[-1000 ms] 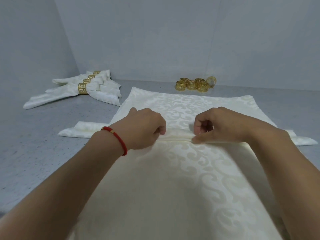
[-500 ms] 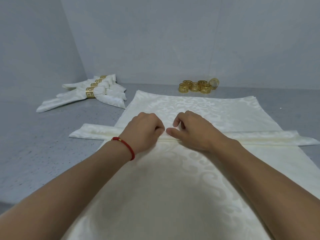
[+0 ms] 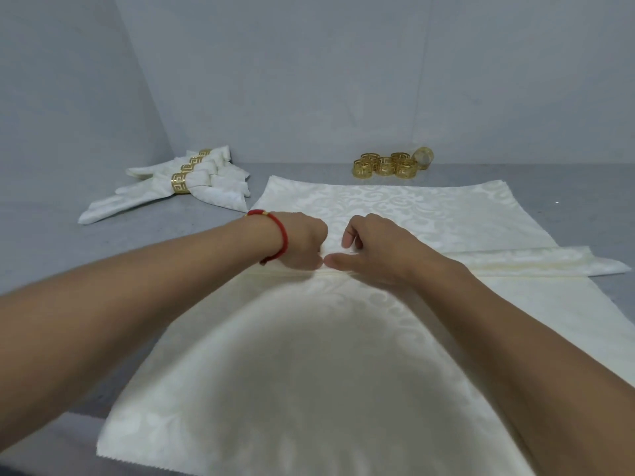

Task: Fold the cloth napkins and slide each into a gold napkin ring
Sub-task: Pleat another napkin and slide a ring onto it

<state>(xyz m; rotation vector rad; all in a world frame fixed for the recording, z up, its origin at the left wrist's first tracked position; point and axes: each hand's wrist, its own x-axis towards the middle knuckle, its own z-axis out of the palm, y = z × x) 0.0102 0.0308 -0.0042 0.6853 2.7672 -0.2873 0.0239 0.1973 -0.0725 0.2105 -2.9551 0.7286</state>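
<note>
A pleated strip of cream napkin (image 3: 536,261) lies crosswise on top of flat cream napkins (image 3: 309,372) in front of me. My left hand (image 3: 302,242), with a red cord at the wrist, pinches the strip's middle with curled fingers. Right beside it, thumb tip almost touching, my right hand (image 3: 374,255) pinches the same strip. The strip's left end is hidden behind my left forearm. Several loose gold napkin rings (image 3: 385,165) stand at the back by the wall.
Folded napkins in gold rings (image 3: 182,182) lie fanned at the back left on the grey table (image 3: 103,262). Grey walls close the back and left. One ring (image 3: 424,158) lies tipped on its side at the right of the loose group.
My two hands have come together at the strip's middle, the right one moving left. The view has shifted, and the strip's left end has gone behind my left forearm.
</note>
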